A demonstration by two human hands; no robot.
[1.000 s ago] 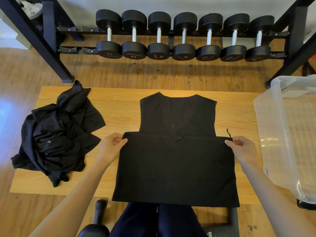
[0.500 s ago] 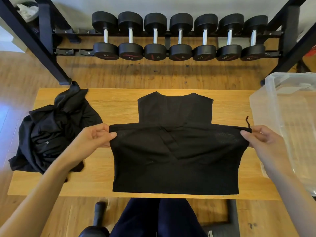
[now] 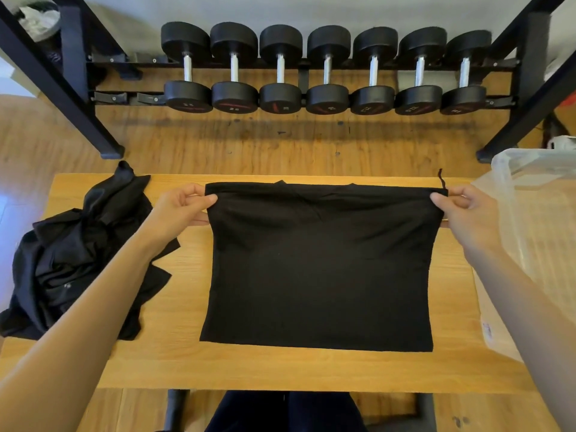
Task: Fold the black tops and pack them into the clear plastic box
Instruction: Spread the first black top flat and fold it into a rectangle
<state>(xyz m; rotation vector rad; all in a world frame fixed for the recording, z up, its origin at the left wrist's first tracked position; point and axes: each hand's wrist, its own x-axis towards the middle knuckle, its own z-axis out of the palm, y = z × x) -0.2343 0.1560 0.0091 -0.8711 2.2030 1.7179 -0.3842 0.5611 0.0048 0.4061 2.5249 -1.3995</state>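
A black top (image 3: 318,269) lies in the middle of the wooden table (image 3: 174,363), doubled over into a rectangle. Its folded-over edge reaches the far side of the table and covers the neckline. My left hand (image 3: 179,207) pinches the far left corner of that edge. My right hand (image 3: 464,210) pinches the far right corner, where a loose thread sticks up. A heap of crumpled black tops (image 3: 74,260) sits on the table's left end. The clear plastic box (image 3: 536,213) stands at the right end, and I see nothing in it.
Behind the table stands a black rack (image 3: 78,88) holding a row of several dumbbells (image 3: 327,70). The floor is wood. My dark-trousered legs (image 3: 286,413) show below the table's near edge.
Both hands lifted the top's hem corners and carried them away from me, from mid-garment to the far edge. The upper part of the top is now covered.
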